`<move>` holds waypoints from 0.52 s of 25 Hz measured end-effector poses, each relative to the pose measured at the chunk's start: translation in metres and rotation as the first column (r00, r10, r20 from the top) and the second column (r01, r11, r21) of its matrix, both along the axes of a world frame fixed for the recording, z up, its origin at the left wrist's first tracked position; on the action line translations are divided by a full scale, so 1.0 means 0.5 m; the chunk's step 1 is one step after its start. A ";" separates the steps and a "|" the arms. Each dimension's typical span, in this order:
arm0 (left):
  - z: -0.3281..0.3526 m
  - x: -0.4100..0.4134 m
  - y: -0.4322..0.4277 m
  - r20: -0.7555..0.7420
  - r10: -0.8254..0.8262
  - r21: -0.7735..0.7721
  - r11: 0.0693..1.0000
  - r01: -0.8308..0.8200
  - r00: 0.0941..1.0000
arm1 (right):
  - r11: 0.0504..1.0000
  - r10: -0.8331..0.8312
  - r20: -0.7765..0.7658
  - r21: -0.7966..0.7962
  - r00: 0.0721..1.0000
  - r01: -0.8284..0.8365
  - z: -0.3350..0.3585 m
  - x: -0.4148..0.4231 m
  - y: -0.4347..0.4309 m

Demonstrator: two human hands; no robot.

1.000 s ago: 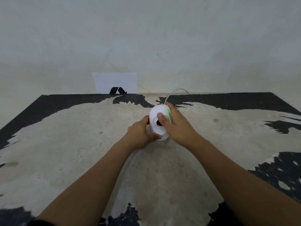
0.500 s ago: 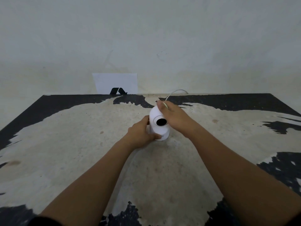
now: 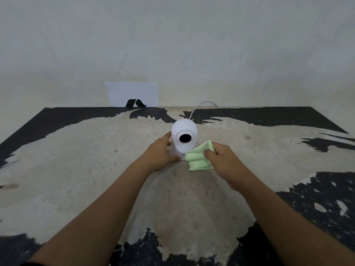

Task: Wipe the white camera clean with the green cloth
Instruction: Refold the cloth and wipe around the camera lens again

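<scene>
**Steadying the camera while the cloth works its base**

Bracing the camera from its left side, the left hand (image 3: 160, 153) wraps fingers and thumb around the lower body, probably so the light shell cannot slide or tip under rubbing. Standing upright near the middle of the worn table (image 3: 76, 169), the white camera (image 3: 184, 140) faces the person with its dark lens showing, and a white cable (image 3: 199, 106) trails off behind it toward the wall. Just right of it, the green cloth (image 3: 199, 160) is folded into a thick pad and appears to touch the camera's lower right edge, though contact is hard to confirm. The right hand (image 3: 225, 160) pinches that pad between thumb and fingers.

Count: one camera, one cloth, one cable, two hands.
</scene>
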State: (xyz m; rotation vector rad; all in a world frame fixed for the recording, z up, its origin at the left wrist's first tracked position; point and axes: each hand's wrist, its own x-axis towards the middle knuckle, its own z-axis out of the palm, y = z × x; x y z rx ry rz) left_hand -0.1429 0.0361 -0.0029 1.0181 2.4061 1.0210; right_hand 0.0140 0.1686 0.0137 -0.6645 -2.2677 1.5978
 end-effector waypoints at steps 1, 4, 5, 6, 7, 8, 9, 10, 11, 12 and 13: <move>0.002 0.010 -0.009 -0.024 0.045 0.012 0.999 -0.044 0.999 | 1.000 0.024 -0.014 -0.018 1.000 -0.024 0.004 0.006 -0.003; 0.017 0.050 -0.042 0.171 0.078 0.174 0.979 -0.109 0.982 | 0.995 0.070 -0.069 -0.064 0.995 -0.074 0.009 0.007 -0.016; 0.022 0.065 -0.052 0.283 0.024 0.208 0.974 -0.086 0.959 | 0.992 0.085 -0.083 -0.087 0.993 -0.092 0.009 0.004 -0.022; 0.024 0.077 -0.059 0.338 -0.018 0.219 0.974 -0.060 0.941 | 0.990 0.099 -0.093 -0.095 0.991 -0.107 0.009 0.000 -0.030; 0.022 0.084 -0.063 0.342 -0.037 0.223 0.974 -0.043 0.939 | 0.989 0.112 -0.096 -0.082 0.989 -0.120 0.010 -0.005 -0.037; 0.018 0.088 -0.066 0.321 -0.048 0.242 0.970 -0.033 0.946 | 0.989 0.125 -0.093 -0.062 0.988 -0.131 0.009 -0.009 -0.043; 0.014 0.089 -0.065 0.303 -0.049 0.268 0.963 -0.036 0.952 | 0.989 0.140 -0.089 -0.044 0.986 -0.144 0.007 -0.013 -0.048; 0.011 0.087 -0.063 0.293 -0.041 0.296 0.954 -0.050 0.955 | 0.988 0.150 -0.086 -0.029 0.985 -0.153 0.004 -0.015 -0.053; 0.008 0.083 -0.061 0.283 -0.027 0.320 0.945 -0.068 0.959 | 0.989 0.145 -0.091 -0.009 0.985 -0.146 0.001 -0.017 -0.053; 0.006 0.078 -0.058 0.270 -0.007 0.333 0.939 -0.086 0.963 | 0.994 0.111 -0.112 0.019 0.988 -0.110 0.001 -0.019 -0.050; 0.005 0.074 -0.057 0.253 0.015 0.342 0.934 -0.104 0.967 | 0.998 0.042 -0.144 0.045 0.989 -0.036 0.003 -0.023 -0.043</move>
